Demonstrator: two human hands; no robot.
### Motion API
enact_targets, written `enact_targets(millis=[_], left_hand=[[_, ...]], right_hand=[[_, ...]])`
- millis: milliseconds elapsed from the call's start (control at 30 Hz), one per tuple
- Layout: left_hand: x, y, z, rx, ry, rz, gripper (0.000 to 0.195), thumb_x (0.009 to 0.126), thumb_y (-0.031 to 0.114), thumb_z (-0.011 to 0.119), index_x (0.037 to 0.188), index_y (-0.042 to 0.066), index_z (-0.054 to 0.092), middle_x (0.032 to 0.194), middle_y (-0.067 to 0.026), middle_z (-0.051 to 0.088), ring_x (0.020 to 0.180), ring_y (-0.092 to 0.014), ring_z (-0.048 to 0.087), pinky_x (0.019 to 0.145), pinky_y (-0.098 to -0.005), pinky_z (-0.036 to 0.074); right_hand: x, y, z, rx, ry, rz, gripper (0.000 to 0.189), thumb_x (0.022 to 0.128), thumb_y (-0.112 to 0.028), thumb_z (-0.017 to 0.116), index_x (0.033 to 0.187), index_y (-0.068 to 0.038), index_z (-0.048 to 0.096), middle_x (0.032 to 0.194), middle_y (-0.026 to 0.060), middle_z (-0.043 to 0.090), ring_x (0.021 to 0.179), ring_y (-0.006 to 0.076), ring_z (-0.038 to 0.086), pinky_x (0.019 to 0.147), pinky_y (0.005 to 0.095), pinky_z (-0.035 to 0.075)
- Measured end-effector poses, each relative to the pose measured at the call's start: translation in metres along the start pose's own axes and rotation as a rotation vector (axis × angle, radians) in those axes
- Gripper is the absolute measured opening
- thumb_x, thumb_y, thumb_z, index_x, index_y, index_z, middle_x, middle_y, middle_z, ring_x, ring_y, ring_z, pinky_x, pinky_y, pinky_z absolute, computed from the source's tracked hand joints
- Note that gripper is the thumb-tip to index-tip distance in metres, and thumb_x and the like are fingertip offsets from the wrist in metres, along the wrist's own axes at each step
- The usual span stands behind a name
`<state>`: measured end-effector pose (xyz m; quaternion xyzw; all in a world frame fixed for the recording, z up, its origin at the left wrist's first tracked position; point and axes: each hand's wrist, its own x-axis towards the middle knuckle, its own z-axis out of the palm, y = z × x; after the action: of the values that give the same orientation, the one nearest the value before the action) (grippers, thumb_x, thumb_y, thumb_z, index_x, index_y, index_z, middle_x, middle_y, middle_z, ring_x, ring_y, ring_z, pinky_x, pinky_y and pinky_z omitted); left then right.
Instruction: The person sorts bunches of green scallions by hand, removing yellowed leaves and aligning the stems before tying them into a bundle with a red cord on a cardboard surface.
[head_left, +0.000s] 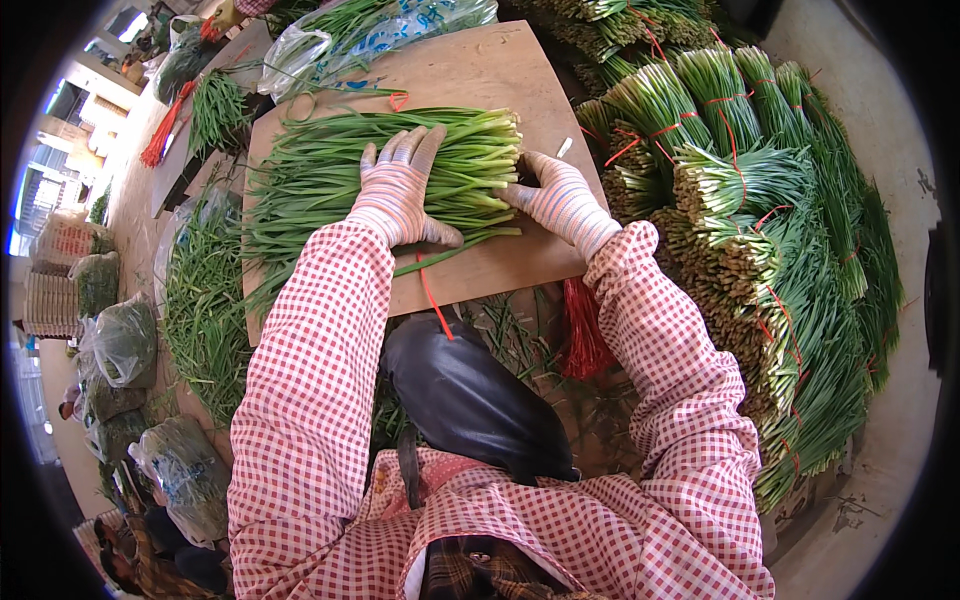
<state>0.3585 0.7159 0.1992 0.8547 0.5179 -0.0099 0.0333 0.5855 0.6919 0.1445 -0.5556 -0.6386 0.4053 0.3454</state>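
Observation:
A loose bunch of garlic chives (322, 172) lies across the wooden board (487, 67), green tips leftward and pale cut ends rightward. Over the stems rests my left hand (397, 184), in a striped knit glove, palm down with the thumb spread toward me. My right hand (562, 199), gloved alike, is at the cut ends, thumb and fingers apart and partly curled. A red plastic tie (433, 300) hangs over the board's near edge; a red loop (399, 100) shows beyond the bunch's far side. The part between is hidden beneath the chives.
Tied chive bundles (750, 180) are stacked at right beside a pale wall (885, 112). Red tie strands (585, 330) hang below the board. A black cover (472, 397) lies before my lap. Loose trimmings (202, 300) and filled plastic bags (180, 472) stand left; another bag (375, 45) is beyond.

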Motion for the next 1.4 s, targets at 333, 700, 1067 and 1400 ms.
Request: enact_targets(millis=[333,700,1067,1400], left_hand=[[-0.002,0.007,-0.003,-0.038,0.006,-0.012,0.137,0.041,0.054,0.091,0.151,0.015,0.020,0.152,-0.0163,0.031,0.143,-0.035,0.025,0.115,-0.0584,0.016],[-0.008,0.008,-0.015,0.001,-0.045,-0.010,0.137,0.041,0.058,0.089,0.151,0.013,0.020,0.152,-0.0162,0.030,0.143,-0.034,0.025,0.115,-0.0584,0.015],[-0.011,0.009,-0.024,0.051,-0.042,-0.022,0.130,0.046,0.063,0.085,0.150,0.012,0.024,0.151,-0.0153,0.032,0.142,-0.033,0.027,0.113,-0.0612,0.015],[-0.014,0.001,-0.014,-0.050,0.016,-0.052,0.125,0.044,0.055,0.088,0.146,0.012,0.030,0.145,-0.0156,0.038,0.139,-0.033,0.031,0.112,-0.0625,0.017]], right_hand=[[-0.019,-0.017,-0.037,-0.345,0.032,0.155,0.024,0.089,-0.023,0.062,0.097,-0.001,0.065,0.079,0.0156,0.067,0.077,0.0279,0.068,0.070,0.0377,0.054],[-0.232,0.008,-0.041,-0.175,-0.860,0.325,0.053,0.085,-0.022,0.072,0.130,0.000,0.054,0.122,0.0150,0.063,0.118,0.0255,0.056,0.098,0.0370,0.046],[0.018,-0.007,0.033,-0.030,0.450,-0.271,0.060,0.094,-0.036,0.054,0.142,-0.002,0.040,0.142,0.0254,0.042,0.132,0.0411,0.039,0.111,0.0449,0.031],[0.093,-0.094,-0.002,-0.814,0.258,-0.408,0.041,0.090,-0.035,0.057,0.124,-0.012,0.059,0.126,0.0152,0.058,0.125,0.0369,0.047,0.101,0.0493,0.040]])
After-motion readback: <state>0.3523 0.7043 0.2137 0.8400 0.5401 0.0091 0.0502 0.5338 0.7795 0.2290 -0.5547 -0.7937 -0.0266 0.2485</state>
